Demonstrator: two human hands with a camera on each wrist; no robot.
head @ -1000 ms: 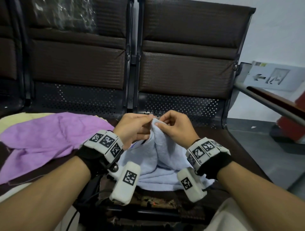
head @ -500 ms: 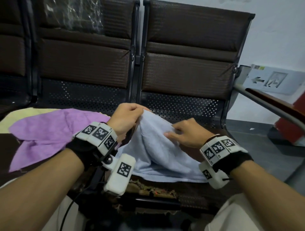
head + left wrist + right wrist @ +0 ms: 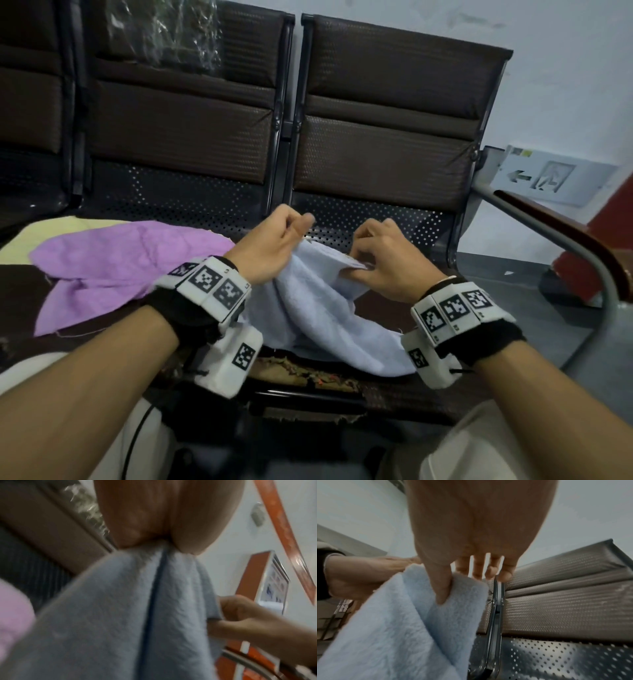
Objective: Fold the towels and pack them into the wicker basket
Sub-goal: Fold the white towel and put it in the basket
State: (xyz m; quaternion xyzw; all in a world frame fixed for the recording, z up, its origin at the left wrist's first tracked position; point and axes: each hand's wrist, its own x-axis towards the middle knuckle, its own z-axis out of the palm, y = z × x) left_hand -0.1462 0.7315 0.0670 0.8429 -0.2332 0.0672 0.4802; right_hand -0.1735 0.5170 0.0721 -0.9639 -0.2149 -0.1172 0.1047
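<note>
Blue towel (image 3: 318, 308), centre of the head frame: soft terry, bunched in long folds, top edge lifted off the worktop (image 3: 394, 387), lower part still draped on it.

Left hand (image 3: 274, 246) pinches the towel's upper edge, fingers curled, thumb against forefinger. In the left wrist view the cloth (image 3: 137, 615) hangs straight from that pinch (image 3: 154, 520), a dark crease running down its middle.

Right hand (image 3: 387, 260), just right of the left, grips the same edge, fingers curled over it. Right wrist view: thumb (image 3: 441, 588) pressed into a folded corner of the towel (image 3: 402, 628), the other fingers bent behind. The two grips are near each other, not touching.

Purple towel (image 3: 113, 270), left of frame: thin, crumpled, spread flat on the worktop. A pale yellow towel (image 3: 58, 226) shows from under its upper left edge.

Worktop: dark brown seat, padding torn and frayed along the front edge below the blue towel.

Behind, upper half of frame: a row of brown chair backs (image 3: 394, 113) with dimpled padding, perforated metal panels below. Crumpled clear plastic (image 3: 181, 31) at the top left. Pale wall upper right with a grey arrow sign (image 3: 548, 178); a curved metal armrest (image 3: 565, 246) at the right edge.

Basket: not in view.
</note>
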